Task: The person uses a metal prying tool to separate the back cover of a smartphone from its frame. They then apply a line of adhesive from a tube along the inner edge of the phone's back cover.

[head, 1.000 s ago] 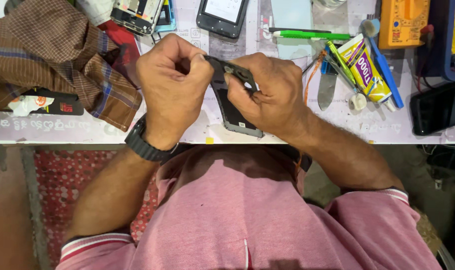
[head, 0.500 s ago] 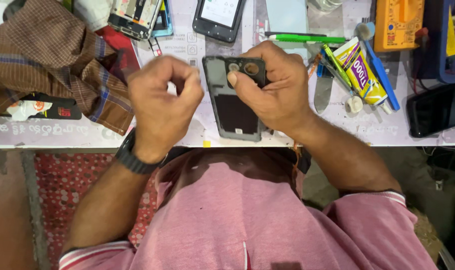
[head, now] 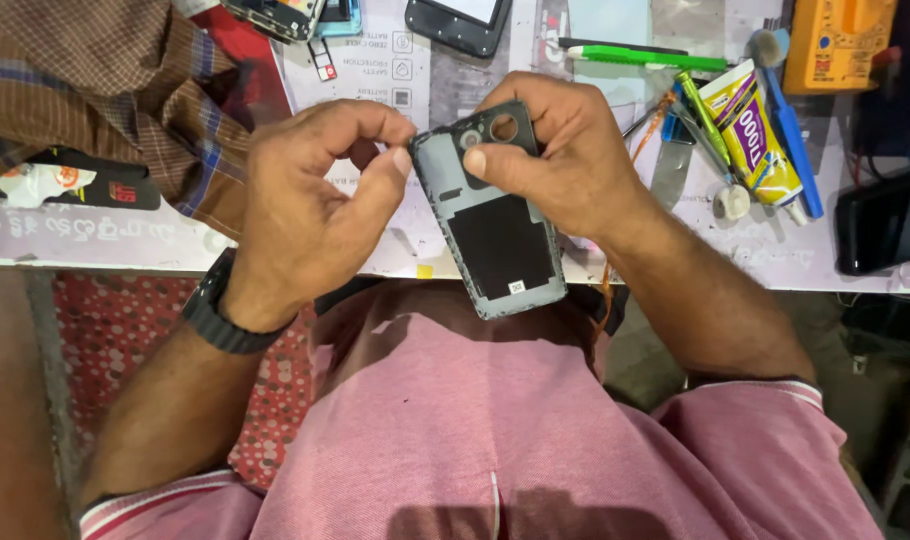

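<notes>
While gripped, back cover (head: 500, 235) (hollow) faces up.

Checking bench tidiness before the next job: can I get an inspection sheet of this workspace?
Surface: white bench, crowded along the far edge.
Job's things: grey phone back cover, inner side up, in the right hand; left hand pinches at its top corner.
Clutter: checked cloth, glue tube, green pen, yellow meter, other phones.
Fingers: right thumb on the cover.
Cables: thin orange wire.
Surroundings: red patterned floor.
</notes>
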